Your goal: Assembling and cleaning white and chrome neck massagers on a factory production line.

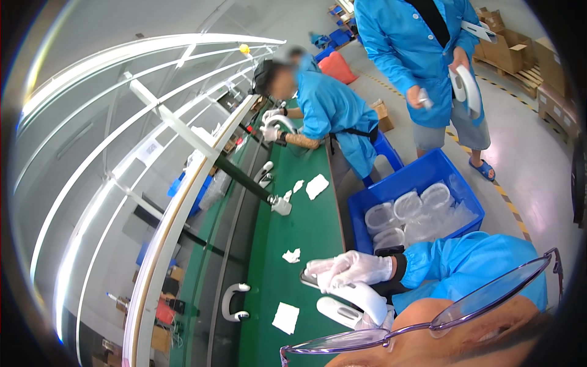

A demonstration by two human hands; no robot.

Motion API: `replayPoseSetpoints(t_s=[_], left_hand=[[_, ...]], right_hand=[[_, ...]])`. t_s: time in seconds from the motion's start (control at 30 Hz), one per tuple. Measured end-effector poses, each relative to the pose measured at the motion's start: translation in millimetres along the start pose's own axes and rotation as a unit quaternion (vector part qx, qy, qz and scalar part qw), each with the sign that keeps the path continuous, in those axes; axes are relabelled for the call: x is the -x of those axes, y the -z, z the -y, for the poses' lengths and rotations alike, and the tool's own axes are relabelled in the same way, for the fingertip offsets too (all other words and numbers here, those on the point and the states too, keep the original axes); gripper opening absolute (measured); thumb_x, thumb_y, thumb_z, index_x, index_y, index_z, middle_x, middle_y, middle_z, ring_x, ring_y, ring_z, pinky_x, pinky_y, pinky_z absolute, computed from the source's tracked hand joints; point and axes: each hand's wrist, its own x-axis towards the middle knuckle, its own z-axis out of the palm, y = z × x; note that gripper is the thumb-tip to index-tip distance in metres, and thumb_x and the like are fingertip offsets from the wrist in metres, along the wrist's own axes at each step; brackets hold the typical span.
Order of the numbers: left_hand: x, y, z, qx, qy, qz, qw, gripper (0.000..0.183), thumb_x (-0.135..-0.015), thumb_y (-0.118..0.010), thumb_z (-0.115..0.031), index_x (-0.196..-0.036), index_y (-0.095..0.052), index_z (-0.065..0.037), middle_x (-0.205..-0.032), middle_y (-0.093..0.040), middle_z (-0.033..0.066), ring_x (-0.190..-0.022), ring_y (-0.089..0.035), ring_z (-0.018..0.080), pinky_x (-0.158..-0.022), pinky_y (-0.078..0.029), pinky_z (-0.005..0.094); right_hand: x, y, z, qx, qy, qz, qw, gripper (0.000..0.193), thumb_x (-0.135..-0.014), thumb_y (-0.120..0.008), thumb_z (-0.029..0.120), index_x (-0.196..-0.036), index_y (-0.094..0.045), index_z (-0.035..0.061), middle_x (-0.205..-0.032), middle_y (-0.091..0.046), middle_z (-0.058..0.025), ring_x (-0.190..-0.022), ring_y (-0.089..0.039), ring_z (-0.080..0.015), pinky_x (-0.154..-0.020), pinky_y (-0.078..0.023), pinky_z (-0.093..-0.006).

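My right hand [350, 270], in a white glove, has its fingers pressed together on a white curved device [365, 298] with a dark-edged end. Lower down, my left hand [374, 318], gloved too, is closed against the lower part of the device; the glasses hide much of it. Beside them is a white piece with an oval panel [338, 311]. On the green belt lie a white cloth square [285, 318], a crumpled white wipe [291, 255] and a white C-shaped handle [230, 302] with dark ends.
A blue bin [361, 214] holding clear plastic-wrapped parts stands beside the belt. Farther along, a co-worker in blue [336, 110] bends over a white part. Another person in blue [422, 55] stands holding white parts. A white spray bottle [280, 205] and metal shelf frame [183, 131] flank the belt.
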Motion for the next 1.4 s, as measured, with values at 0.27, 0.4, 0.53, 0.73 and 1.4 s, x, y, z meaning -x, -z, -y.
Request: replayPoseSetpoints(t_s=[0.27, 0.4, 0.53, 0.73, 1.4], left_hand=[[-3, 0, -2, -0.009, -0.007, 0.034, 0.999, 0.025, -0.081, -0.077, -0.015, -0.100, -0.066, -0.003, -0.086, -0.071, 0.0110, -0.078, -0.069, 0.0252, -0.073, -0.054, 0.0353], [2, 2, -4, -0.019, -0.003, 0.036, 0.999, 0.024, -0.081, -0.076, -0.014, -0.100, -0.066, -0.003, -0.086, -0.071, 0.0104, -0.078, -0.069, 0.0245, -0.073, -0.054, 0.0348], [5, 4, -10, -0.045, -0.004, 0.062, 0.997, 0.023, -0.082, -0.075, -0.014, -0.100, -0.066, -0.003, -0.086, -0.071, 0.0099, -0.078, -0.069, 0.0238, -0.073, -0.054, 0.0344], [16, 14, -35, -0.087, -0.015, 0.161, 0.983, 0.022, -0.082, -0.074, -0.013, -0.100, -0.066, -0.003, -0.086, -0.071, 0.0090, -0.078, -0.069, 0.0227, -0.074, -0.054, 0.0338], [40, 28, -26, -0.181, -0.007, -0.243, 0.953, 0.049, -0.066, -0.083, -0.022, -0.106, -0.061, -0.003, -0.092, -0.066, 0.0147, -0.082, -0.067, 0.0340, -0.071, -0.054, 0.0419]], right_hand=[[20, -25, -18, 0.319, 0.297, 0.182, 0.881, 0.034, -0.096, -0.058, 0.025, -0.121, -0.064, 0.0035, -0.146, -0.046, -0.0173, -0.141, -0.032, -0.0335, -0.116, -0.024, -0.0442], [27, -42, -51, 0.232, 0.217, 0.100, 0.943, 0.023, -0.098, -0.055, 0.024, -0.098, -0.074, 0.0119, -0.138, -0.053, -0.0209, -0.132, -0.042, -0.0413, -0.113, -0.026, -0.0507], [9, -31, -35, 0.324, 0.306, 0.108, 0.889, 0.047, -0.093, -0.061, 0.024, -0.131, -0.055, -0.0023, -0.139, -0.052, -0.0194, -0.130, -0.047, -0.0319, -0.110, -0.034, -0.0419], [-18, -9, -31, -0.082, -0.051, -0.057, 0.994, 0.018, -0.089, -0.064, 0.005, -0.101, -0.073, -0.0029, -0.135, -0.057, -0.0154, -0.120, -0.056, -0.0194, -0.095, -0.048, -0.0321], [28, -90, -28, 0.372, 0.238, 0.139, 0.886, 0.016, -0.083, -0.069, 0.024, -0.093, -0.078, 0.0151, -0.131, -0.058, -0.0217, -0.133, -0.040, -0.0467, -0.113, -0.028, -0.0524]])
